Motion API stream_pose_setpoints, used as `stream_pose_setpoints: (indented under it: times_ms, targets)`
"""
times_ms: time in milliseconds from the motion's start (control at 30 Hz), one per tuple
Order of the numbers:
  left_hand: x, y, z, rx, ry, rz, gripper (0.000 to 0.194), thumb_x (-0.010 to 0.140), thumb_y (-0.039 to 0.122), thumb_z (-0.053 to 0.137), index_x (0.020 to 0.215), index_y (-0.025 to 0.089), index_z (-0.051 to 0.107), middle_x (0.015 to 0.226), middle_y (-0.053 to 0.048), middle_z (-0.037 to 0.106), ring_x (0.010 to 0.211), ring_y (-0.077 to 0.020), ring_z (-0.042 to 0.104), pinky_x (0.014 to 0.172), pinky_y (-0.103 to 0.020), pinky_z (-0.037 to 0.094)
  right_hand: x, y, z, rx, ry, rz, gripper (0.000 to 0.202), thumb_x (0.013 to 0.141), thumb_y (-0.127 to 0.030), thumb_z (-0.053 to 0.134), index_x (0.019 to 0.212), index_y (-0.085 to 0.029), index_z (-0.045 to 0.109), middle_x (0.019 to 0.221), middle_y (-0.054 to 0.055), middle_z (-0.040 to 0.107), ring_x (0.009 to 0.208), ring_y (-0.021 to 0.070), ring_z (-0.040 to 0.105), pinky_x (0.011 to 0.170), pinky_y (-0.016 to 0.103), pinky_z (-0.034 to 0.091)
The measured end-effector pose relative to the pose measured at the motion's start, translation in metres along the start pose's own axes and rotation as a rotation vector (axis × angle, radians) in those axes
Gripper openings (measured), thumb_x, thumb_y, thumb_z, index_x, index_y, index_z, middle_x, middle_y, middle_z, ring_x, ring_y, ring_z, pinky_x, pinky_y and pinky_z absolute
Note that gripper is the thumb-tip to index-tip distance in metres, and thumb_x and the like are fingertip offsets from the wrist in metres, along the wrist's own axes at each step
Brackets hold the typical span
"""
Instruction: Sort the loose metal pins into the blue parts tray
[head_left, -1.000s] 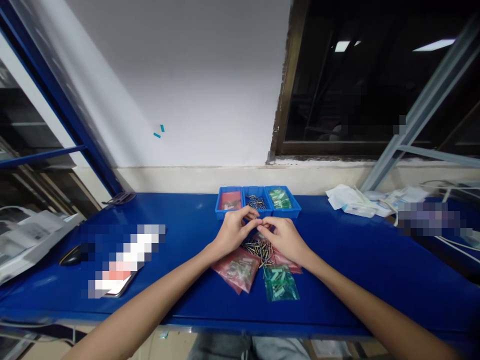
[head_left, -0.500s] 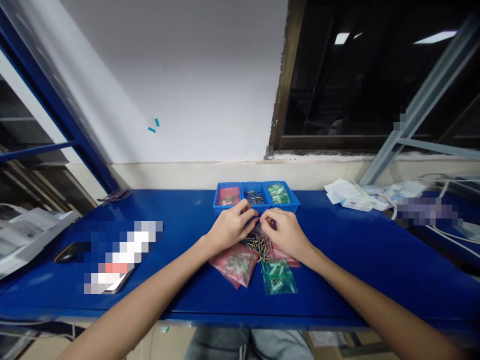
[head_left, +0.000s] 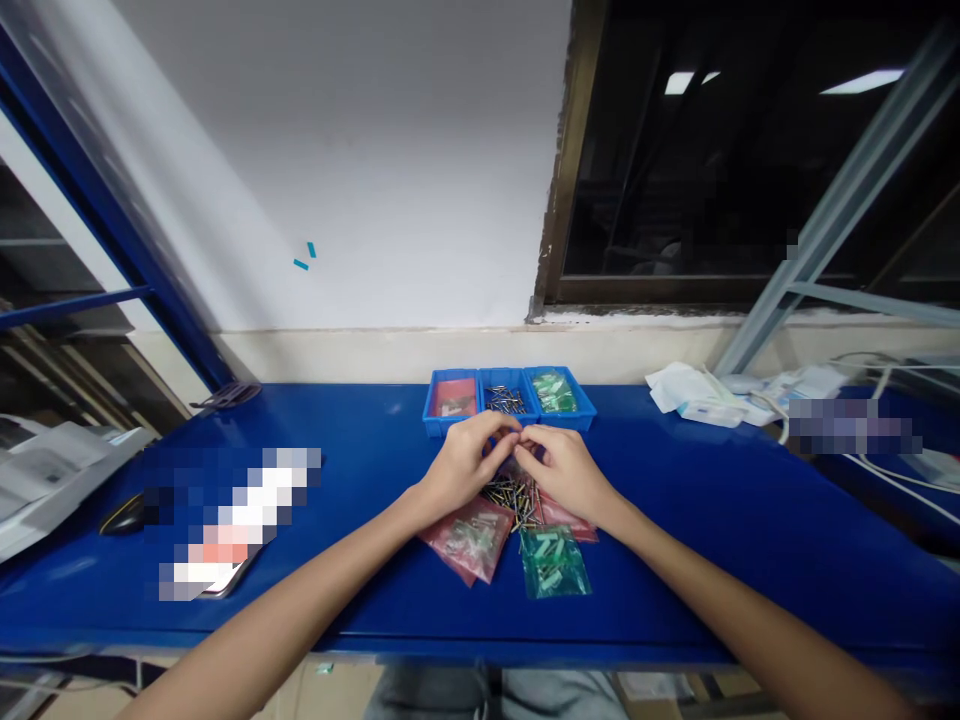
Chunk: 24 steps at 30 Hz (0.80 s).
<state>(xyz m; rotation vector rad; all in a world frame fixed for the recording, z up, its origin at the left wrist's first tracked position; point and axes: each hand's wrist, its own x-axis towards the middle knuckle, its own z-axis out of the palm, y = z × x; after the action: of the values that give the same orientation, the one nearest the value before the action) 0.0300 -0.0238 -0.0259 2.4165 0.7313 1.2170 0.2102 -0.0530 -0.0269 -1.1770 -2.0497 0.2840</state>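
Observation:
My left hand (head_left: 474, 458) and my right hand (head_left: 564, 464) meet fingertip to fingertip above a heap of screws (head_left: 517, 500). Both are closed in a pinch, and whatever sits between the fingers is too small or hidden to name. Around the heap lie a pink plastic bag (head_left: 474, 540) with pale small parts inside and a green plastic bag (head_left: 555, 562) with similar parts. Another pink bag (head_left: 574, 520) shows partly under my right wrist. Just beyond my hands stand three joined blue bins (head_left: 480, 425), holding a pink bag, loose screws (head_left: 504, 400) and green bags (head_left: 553, 390).
On the blue table (head_left: 360, 590) a blurred phone-like object (head_left: 240, 530) and a black mouse (head_left: 124, 514) lie to the left. White packets (head_left: 694, 395) and cables (head_left: 784, 425) are at the right back. A wall (head_left: 375, 200) rises behind the bins.
My fingers have shifted slightly, with the fingertips now closer together and the left fingers more arched. The whole view has tilted a little; the bags and bins stay in place.

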Motion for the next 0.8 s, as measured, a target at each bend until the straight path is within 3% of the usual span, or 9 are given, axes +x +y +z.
stream_pose_setpoints:
  times_ms: [100,200,300,400,600,733,800]
  targets:
    - [0.000,-0.003,-0.001,0.071,-0.020,0.029,0.014,0.100,0.024,0.052,0.101,0.017,0.064,0.091,-0.003,0.068,0.080,-0.0135,0.063,0.074,-0.027,0.051,0.000,0.000,0.002,-0.001,-0.001,0.013,0.021,0.092,-0.016,0.053,0.072,-0.019,0.058,0.069,-0.001,0.063,0.065,0.0153,0.058,0.061,0.026,0.038]
    - [-0.001,-0.005,-0.006,0.254,-0.127,0.116,0.020,0.103,0.022,0.044,0.111,0.015,0.062,0.097,-0.006,0.068,0.085,-0.0154,0.064,0.076,-0.028,0.053,0.000,0.003,0.001,-0.049,0.009,-0.004,0.023,0.094,-0.019,0.051,0.073,-0.019,0.058,0.071,0.000,0.063,0.068,0.0161,0.058,0.064,0.027,0.038]
    - [-0.001,-0.001,-0.012,0.551,-0.252,0.198,0.025,0.103,0.019,0.042,0.117,0.013,0.061,0.091,-0.008,0.066,0.076,-0.0171,0.064,0.065,-0.028,0.052,-0.002,0.005,-0.001,-0.127,0.007,-0.039,0.027,0.097,-0.017,0.046,0.073,-0.019,0.057,0.073,0.002,0.063,0.071,0.0168,0.058,0.067,0.028,0.040]
    - [0.000,0.004,-0.014,0.677,-0.282,0.217,0.023,0.101,0.020,0.044,0.106,0.011,0.065,0.081,-0.006,0.063,0.068,-0.0176,0.061,0.058,-0.028,0.049,-0.004,0.004,-0.003,-0.238,0.004,-0.095,0.029,0.099,-0.018,0.043,0.074,-0.020,0.057,0.075,0.003,0.062,0.076,0.0182,0.057,0.073,0.030,0.041]
    - [0.003,-0.003,-0.014,0.358,-0.140,0.088,0.018,0.099,0.019,0.051,0.102,0.014,0.067,0.093,-0.006,0.068,0.081,-0.0165,0.065,0.072,-0.028,0.052,-0.004,0.003,-0.007,-0.229,0.009,-0.102,0.019,0.100,-0.033,0.050,0.090,-0.021,0.062,0.085,0.004,0.064,0.087,0.0206,0.058,0.079,0.033,0.044]
    - [0.006,-0.007,-0.013,0.101,-0.070,-0.025,0.018,0.095,0.020,0.058,0.105,0.017,0.072,0.097,-0.005,0.074,0.081,-0.0158,0.068,0.074,-0.028,0.053,-0.002,0.010,-0.007,-0.125,0.025,0.007,0.020,0.095,-0.027,0.058,0.113,-0.020,0.058,0.090,0.004,0.064,0.089,0.0207,0.060,0.079,0.033,0.047]
    - [0.006,-0.006,-0.012,0.022,-0.083,-0.083,0.019,0.095,0.023,0.059,0.106,0.019,0.074,0.100,-0.005,0.076,0.080,-0.0162,0.070,0.070,-0.028,0.055,-0.001,0.012,-0.006,-0.078,0.010,0.006,0.016,0.095,-0.024,0.057,0.110,-0.020,0.058,0.090,0.004,0.065,0.087,0.0199,0.061,0.079,0.033,0.047]
